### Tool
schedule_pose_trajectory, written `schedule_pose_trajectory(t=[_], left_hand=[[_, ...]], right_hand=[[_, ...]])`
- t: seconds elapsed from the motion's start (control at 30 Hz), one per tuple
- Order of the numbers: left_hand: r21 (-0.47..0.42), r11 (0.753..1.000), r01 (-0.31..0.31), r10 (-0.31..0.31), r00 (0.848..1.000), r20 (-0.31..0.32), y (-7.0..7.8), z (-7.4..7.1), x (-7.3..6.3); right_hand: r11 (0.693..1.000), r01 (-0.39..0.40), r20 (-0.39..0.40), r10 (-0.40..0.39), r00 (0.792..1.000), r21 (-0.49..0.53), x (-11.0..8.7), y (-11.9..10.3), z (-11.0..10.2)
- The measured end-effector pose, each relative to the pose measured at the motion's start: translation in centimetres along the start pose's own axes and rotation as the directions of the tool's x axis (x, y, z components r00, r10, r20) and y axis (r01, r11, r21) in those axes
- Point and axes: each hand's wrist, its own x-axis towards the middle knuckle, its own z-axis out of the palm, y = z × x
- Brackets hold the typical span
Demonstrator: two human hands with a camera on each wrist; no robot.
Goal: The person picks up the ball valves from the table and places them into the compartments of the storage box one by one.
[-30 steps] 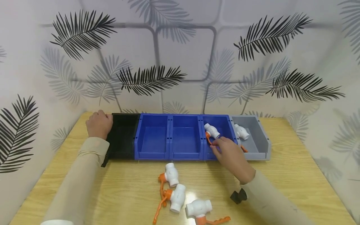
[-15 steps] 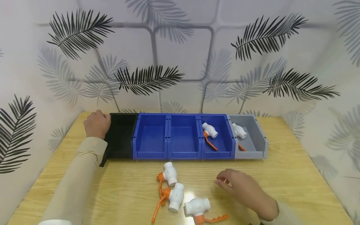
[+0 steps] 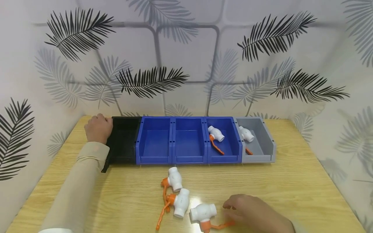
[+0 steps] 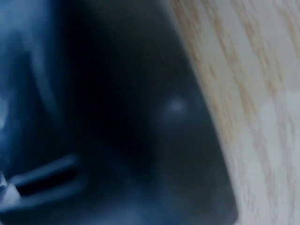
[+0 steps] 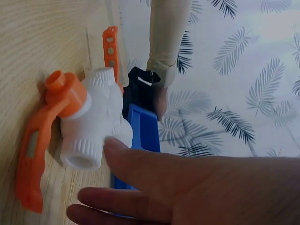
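My left hand (image 3: 98, 128) grips the left wall of the black bin (image 3: 123, 158) at the left end of the row. Only that bin's dark wall (image 4: 183, 140) and some wood grain show in the left wrist view, blurred. Over the table, my right hand (image 3: 253, 212) hovers beside a white ball valve (image 3: 203, 212) with an orange lever, overlapping the lever's end. In the right wrist view its thumb and fingers are spread apart with nothing between them, the thumb tip close to the white valve body (image 5: 89, 124). Two more ball valves (image 3: 181, 203) (image 3: 175, 179) lie close together to the left.
Three blue bins stand side by side against the black one; the rightmost blue bin (image 3: 224, 158) holds one ball valve (image 3: 216, 133). A grey bin (image 3: 259, 158) ends the row, with another valve (image 3: 246, 134) inside. Behind the wooden table (image 3: 131, 197) rises a leaf-patterned wall (image 3: 186, 58).
My right hand has let go of the valve in the rightmost blue bin and come back toward me, down to the nearest valve on the table. The left hand has stayed on the black bin.
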Motion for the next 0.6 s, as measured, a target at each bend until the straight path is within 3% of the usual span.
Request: schedule_pose_trajectory(t=[0.17, 0.3, 0.6], left_hand=[[0.0, 1.0, -0.004, 0.004, 1.0, 0.003, 0.0, 0.0, -0.1], [0.001, 1.0, -0.002, 0.002, 1.0, 0.0, 0.0, -0.1, -0.1], [-0.003, 1.0, 0.004, -0.004, 1.0, -0.007, -0.2, 0.3, 0.0]], right_hand=[[0.997, 0.078, 0.072, -0.077, 0.994, -0.017, -0.2, -0.2, 0.5], [0.998, 0.068, 0.127, -0.066, 0.99, -0.013, -0.1, -0.3, 1.0], [0.994, 0.105, 0.136, -0.105, 0.985, 0.011, 0.2, -0.4, 1.6]])
